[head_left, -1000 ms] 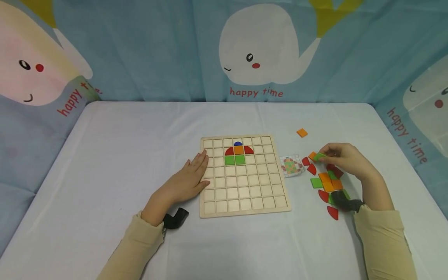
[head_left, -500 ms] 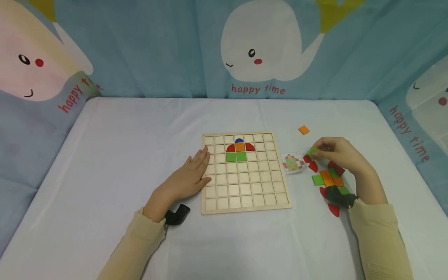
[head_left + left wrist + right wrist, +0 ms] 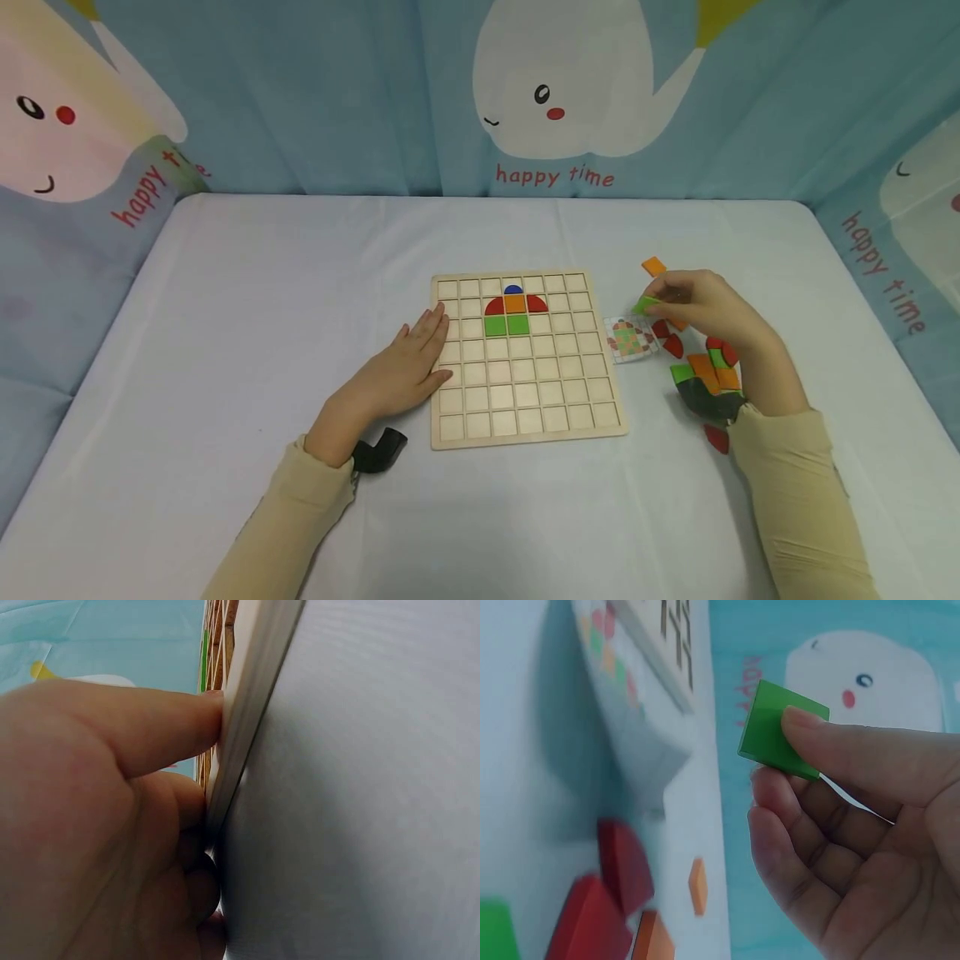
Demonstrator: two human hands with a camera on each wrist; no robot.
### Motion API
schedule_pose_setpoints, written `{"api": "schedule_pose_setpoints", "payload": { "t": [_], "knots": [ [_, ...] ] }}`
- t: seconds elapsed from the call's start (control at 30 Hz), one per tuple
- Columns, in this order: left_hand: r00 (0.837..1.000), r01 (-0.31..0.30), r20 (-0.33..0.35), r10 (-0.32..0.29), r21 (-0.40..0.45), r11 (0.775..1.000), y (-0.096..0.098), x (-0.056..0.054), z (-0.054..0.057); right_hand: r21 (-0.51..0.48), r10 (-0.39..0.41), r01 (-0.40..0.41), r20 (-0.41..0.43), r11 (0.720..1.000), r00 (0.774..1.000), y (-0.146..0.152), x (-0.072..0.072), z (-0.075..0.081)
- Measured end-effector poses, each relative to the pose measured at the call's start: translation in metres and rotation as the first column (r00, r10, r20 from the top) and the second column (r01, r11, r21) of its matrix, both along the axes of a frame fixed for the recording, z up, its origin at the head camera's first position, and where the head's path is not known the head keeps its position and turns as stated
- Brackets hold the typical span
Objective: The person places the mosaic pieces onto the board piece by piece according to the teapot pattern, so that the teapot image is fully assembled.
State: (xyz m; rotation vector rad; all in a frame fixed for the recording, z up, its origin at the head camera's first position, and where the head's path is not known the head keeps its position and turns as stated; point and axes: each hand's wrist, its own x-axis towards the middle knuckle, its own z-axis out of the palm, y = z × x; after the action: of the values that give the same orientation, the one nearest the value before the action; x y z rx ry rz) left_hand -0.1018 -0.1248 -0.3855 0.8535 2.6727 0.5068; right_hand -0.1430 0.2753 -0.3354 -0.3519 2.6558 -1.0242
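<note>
My right hand [image 3: 701,307] pinches a green square tile [image 3: 776,727] between thumb and fingers, held above the table just right of a small pattern card [image 3: 630,339]. My left hand [image 3: 401,371] rests with straight fingers along the left edge of a wooden grid board [image 3: 525,400]; in the left wrist view its thumb touches the board's rim [image 3: 244,697]. Seated in the board's upper cells are a blue half-round piece [image 3: 513,290], an orange square [image 3: 514,304], two red quarter-round pieces [image 3: 537,304] and two green squares [image 3: 496,326].
Loose orange, green and red pieces [image 3: 703,367] lie right of the card, partly hidden by the right wrist's black camera mount [image 3: 708,402]. One orange tile [image 3: 654,266] lies farther back. A blue curtain [image 3: 360,100] hangs behind the white table [image 3: 300,250].
The right hand has moved left and away from the loose pieces toward the card, with the green tile in its fingers. The left hand has stayed at the board's edge.
</note>
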Motion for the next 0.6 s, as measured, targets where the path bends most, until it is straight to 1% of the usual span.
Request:
{"api": "schedule_pose_setpoints", "payload": {
  "t": [0.3,0.43,0.6],
  "knots": [
    [1.0,-0.006,0.011,0.006,0.004,1.0,-0.001,0.001,-0.001,-0.027,0.039,-0.039,-0.001,0.999,0.999,-0.022,-0.007,0.003],
    [1.0,-0.008,0.005,0.008,0.008,1.0,-0.001,0.0,-0.001,-0.039,0.09,-0.092,-0.035,0.995,0.995,-0.029,-0.01,0.004],
    [1.0,-0.001,0.003,0.001,0.007,1.0,0.0,-0.001,-0.001,-0.067,0.129,-0.131,-0.035,0.989,0.991,-0.038,-0.014,0.004]
  ]
}}
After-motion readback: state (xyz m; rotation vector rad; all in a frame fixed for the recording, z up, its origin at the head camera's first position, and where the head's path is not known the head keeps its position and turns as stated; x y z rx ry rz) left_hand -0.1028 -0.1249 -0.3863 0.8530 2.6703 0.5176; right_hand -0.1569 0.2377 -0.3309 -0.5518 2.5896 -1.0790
